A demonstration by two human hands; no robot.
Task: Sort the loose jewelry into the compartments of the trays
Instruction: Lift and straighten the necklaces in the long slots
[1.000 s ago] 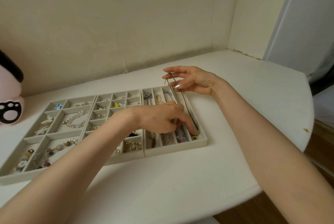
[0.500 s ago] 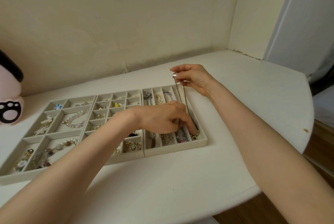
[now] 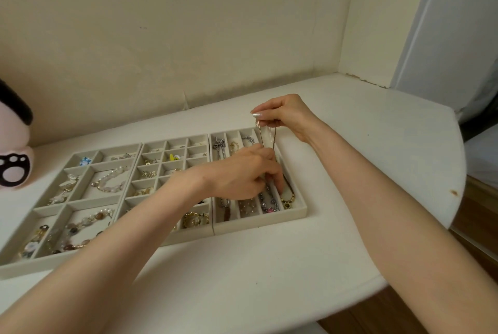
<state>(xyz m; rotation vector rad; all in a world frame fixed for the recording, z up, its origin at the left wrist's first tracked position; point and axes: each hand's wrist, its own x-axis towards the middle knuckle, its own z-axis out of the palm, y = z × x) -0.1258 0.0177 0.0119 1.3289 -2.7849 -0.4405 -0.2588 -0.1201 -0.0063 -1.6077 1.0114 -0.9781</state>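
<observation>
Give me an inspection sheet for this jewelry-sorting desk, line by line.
Surface: white table, with a small brown mark near its right edge.
Job's things: left tray, middle tray and right tray sit side by side, and many compartments hold jewelry. A necklace runs along the right tray's rightmost slot.
Clutter: pink plush toy at far left.
Hands: right hand pinches the necklace's upper end. Left hand has its fingertips down at the chain in the slot, grip unclear.
Cables: nothing seen.
Surroundings: cream wall behind.
</observation>
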